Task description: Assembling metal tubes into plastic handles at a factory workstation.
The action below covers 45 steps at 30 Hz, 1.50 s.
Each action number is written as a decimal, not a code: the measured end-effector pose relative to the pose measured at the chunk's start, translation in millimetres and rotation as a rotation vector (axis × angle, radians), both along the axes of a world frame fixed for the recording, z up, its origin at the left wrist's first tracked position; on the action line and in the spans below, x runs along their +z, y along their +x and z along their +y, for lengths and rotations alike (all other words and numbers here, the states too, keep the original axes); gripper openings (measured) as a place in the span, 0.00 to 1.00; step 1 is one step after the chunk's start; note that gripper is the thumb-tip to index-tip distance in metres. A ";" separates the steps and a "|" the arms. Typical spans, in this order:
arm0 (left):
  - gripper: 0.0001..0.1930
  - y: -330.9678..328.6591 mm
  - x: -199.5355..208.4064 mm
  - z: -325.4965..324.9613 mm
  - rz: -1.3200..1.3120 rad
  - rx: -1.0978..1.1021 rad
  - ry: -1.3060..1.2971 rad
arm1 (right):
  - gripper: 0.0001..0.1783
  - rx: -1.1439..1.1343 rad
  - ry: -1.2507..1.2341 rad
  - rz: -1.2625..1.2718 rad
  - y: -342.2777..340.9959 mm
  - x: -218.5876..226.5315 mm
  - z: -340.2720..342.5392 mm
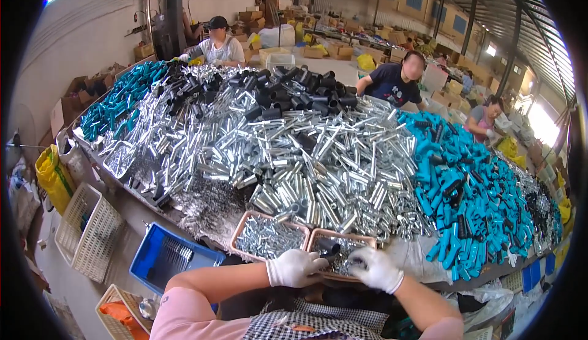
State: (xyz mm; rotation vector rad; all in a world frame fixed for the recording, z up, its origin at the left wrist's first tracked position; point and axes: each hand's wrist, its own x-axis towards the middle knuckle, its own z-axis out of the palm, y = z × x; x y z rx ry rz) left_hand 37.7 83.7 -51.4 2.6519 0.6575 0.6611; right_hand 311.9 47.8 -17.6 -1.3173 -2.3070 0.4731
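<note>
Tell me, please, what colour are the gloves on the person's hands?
White, on both the left hand and right hand; head view.

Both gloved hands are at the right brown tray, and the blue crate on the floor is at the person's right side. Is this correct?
Not quite. In the head view the blue crate is at the person's left side, not right. Both gloved hands, left hand and right hand, are at the right brown tray.
</note>
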 end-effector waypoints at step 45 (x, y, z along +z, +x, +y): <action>0.04 0.6 55.2 144.3 -1.184 0.547 -0.623 | 0.16 -0.360 -0.558 1.600 -12.4 -34.7 -78.7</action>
